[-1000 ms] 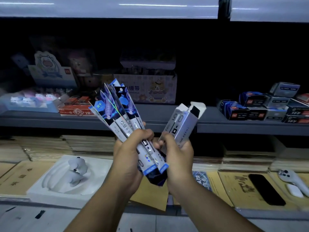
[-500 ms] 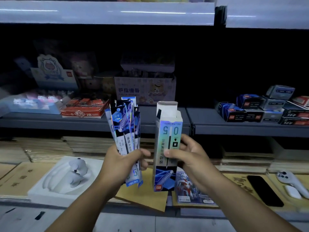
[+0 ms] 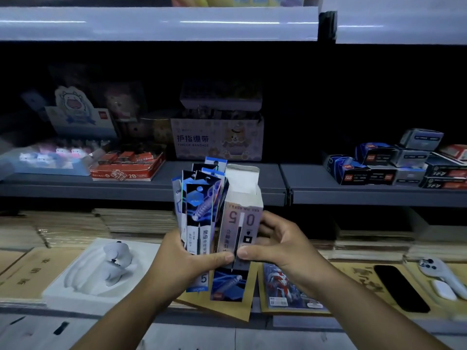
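My left hand (image 3: 185, 258) grips a fanned bundle of several slim blue pen packets (image 3: 198, 213), held upright. My right hand (image 3: 276, 246) holds a tall silvery carton (image 3: 241, 223) printed "0.5" upside down, its top flap open and its inside showing white. The carton stands upright right beside the packets, touching them. The thumbs of both hands meet at the carton's lower front. The packets' bottom ends stick out below my left hand.
A grey shelf (image 3: 252, 190) behind carries a finger bandage box (image 3: 217, 140), a red 2B box (image 3: 126, 166) and stacked blue and grey boxes (image 3: 394, 162). Below lie a white tray with a figure (image 3: 106, 266), brown notebooks, a black phone (image 3: 399, 286) and a white controller (image 3: 439, 274).
The two hands have come together. The packet bundle has gone from tilted to upright and now presses against the carton, which the right hand has turned upright with the open end up.
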`<state>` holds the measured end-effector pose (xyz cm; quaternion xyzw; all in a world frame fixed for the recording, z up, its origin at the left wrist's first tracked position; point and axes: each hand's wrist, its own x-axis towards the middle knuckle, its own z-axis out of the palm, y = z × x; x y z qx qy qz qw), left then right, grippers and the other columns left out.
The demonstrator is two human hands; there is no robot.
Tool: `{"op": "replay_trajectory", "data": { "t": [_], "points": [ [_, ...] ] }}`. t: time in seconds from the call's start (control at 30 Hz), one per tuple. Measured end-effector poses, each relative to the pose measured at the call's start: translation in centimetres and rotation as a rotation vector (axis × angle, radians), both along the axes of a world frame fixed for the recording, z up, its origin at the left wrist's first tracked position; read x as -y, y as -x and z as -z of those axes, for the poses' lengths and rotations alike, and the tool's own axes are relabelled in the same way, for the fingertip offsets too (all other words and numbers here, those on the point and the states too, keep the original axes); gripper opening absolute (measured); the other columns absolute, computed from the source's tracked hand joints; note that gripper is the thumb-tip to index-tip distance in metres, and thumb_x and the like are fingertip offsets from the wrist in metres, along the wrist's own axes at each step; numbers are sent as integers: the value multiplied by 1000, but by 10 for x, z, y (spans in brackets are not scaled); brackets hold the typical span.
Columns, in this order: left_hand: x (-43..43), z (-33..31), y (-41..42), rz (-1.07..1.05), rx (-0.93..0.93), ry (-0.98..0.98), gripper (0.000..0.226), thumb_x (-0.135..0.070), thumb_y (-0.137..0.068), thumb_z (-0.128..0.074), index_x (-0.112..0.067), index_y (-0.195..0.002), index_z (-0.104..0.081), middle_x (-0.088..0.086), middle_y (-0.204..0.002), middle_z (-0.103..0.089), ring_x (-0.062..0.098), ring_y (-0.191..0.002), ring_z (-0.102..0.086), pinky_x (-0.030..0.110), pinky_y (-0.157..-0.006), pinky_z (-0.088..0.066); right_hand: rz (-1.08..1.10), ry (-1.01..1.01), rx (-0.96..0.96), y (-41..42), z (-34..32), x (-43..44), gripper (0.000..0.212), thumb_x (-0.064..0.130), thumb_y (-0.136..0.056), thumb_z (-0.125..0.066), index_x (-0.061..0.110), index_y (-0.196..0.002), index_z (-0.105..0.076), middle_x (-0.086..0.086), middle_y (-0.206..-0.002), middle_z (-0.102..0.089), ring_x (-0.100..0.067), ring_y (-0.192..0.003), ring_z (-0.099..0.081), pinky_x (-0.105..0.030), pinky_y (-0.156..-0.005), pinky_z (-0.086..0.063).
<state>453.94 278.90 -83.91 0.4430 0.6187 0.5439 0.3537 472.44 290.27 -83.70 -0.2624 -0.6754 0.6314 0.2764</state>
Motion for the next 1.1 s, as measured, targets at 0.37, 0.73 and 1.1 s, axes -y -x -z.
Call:
{"op": "replay_trajectory", "data": {
  "t": [0.37,0.73,1.1],
  "points": [
    [4,3,4,5,-9,15,52,-11,-61,-96,-13,-108,-72,7,-100,-79,26,-94,-77,44,-83,-62,7,-48,-46,1,-18,9,50,19,-79,-84,30,-124,-64,5,-117,-75,-12,-107,-72,-31,-89,-60],
    [5,5,4,272,-129,260,50,-8,-67,-93,-15,-111,-71,1,-105,-79,20,-98,-76,40,-91,-59,257,-255,-116,1,-35,-5,11,13,-90,-77,24,-87,-79,-1,-91,-76,-20,-87,-71,-39,-82,-57],
    [4,10,5,299,-136,293,63,-18,-65,-96,-18,-120,-66,2,-111,-78,22,-103,-74,47,-97,-56,409,-142,-334,-9,-44,-15,10,11,-93,-71,18,-93,-79,-10,-84,-74,-22,-74,-65,-31,-63,-50]
  ]
}}
